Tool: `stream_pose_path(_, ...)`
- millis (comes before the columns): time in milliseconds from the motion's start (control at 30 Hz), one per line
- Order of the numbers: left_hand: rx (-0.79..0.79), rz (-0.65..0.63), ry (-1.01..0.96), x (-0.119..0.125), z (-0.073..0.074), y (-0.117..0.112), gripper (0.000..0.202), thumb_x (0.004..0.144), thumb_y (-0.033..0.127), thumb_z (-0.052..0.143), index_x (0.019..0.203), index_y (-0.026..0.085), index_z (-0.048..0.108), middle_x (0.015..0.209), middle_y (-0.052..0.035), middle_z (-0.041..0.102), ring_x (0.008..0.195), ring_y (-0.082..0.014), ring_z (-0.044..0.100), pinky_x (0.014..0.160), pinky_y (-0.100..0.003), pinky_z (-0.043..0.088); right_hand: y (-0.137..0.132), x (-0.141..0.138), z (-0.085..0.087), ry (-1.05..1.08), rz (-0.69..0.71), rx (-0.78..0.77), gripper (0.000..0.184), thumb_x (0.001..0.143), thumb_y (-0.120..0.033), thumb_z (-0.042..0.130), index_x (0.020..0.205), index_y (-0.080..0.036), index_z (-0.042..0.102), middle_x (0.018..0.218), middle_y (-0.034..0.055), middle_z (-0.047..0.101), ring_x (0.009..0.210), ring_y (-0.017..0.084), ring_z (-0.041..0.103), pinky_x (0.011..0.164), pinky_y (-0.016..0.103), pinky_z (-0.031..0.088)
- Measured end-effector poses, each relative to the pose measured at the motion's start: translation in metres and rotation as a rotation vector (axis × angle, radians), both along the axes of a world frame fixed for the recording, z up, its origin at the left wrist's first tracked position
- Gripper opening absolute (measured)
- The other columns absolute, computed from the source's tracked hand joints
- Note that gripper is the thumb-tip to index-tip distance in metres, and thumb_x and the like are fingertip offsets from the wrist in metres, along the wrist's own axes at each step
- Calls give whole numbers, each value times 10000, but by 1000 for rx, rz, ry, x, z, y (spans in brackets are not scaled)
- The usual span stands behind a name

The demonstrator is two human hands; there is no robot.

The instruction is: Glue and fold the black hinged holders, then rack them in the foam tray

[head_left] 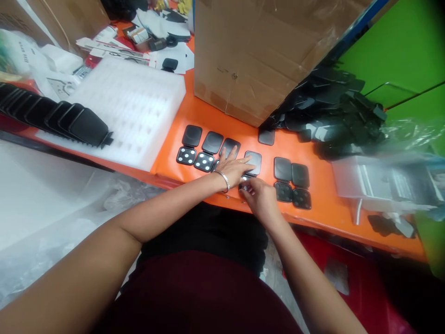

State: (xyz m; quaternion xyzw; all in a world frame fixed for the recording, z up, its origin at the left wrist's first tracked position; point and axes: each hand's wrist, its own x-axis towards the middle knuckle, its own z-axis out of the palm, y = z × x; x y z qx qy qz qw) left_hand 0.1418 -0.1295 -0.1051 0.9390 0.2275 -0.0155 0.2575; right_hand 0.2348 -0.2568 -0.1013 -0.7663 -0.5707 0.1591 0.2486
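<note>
Just now, both hands meet over a row of small black cases on the orange desk [208, 113]. The left hand [232, 168], wearing a silvery bracelet [225, 181] at the wrist, lies palm down with its fingers spread apart, some reaching onto the raised flap of the third case [229, 147] and others toward the fourth case [254, 161]. The right hand [257, 195] has its thumb and fingers drawn close together at the lower half of that fourth case, near the front edge of the desk; whether they pinch anything I cannot really tell, since the fingers cover the spot.

Left of the hands, the first case [186, 156] and the second case [204, 162] lie unfolded, white dots showing in their lower halves. Right of the hands, two more unfolded cases [300, 176] sit side by side, with dark rounds in their lower halves. A single black square [266, 137] lies farther back, near a big cardboard box [239, 65]. A white foam block [139, 88] stands to the left, and a heap of black pieces [327, 102] spreads to the right of the box.
</note>
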Motion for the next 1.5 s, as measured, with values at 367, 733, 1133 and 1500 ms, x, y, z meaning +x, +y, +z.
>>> stream_pose_path(367, -10, 23, 4, -2, -2, 0, 431, 871, 323, 523, 1298, 380, 506, 1478, 97, 369, 1432, -351, 56, 1079, -695, -60, 0, 11, 3, 68, 225, 5, 67, 742, -128, 554, 748, -190, 576, 712, 27, 602, 611, 157, 554, 603, 255, 429)
stream_pose_path(733, -20, 41, 12, 1, -5, 1, 541, 798, 329, 615, 1318, 384, 477, 1480, 92, 364, 1432, -357, 42, 1062, -715, -79, -8, -5, 14, 369, 246, -235, 39, 709, -152, 598, 700, -186, 616, 634, -7, 611, 584, 142, 565, 560, 240, 442)
stream_pose_path(1133, -8, -15, 55, -1, 4, 2, 602, 779, 343, 667, 1340, 381, 451, 1501, 67, 331, 1429, -373, 52, 1078, -701, -13, -22, 16, 8, 444, -244, 76, 187, 734, -313, 674, 841, -160, 689, 780, 80, 705, 686, 217, 650, 664, 352, 523)
stream_pose_path(1500, -7, -53, 92, -3, 11, -1, 570, 832, 328, 621, 1367, 354, 426, 1524, 57, 284, 1433, -354, 44, 1110, -664, 31, 5, 16, 12, -315, 34, -153, 173, 804, -73, 484, 765, -127, 644, 793, 102, 625, 646, 179, 575, 594, 270, 399)
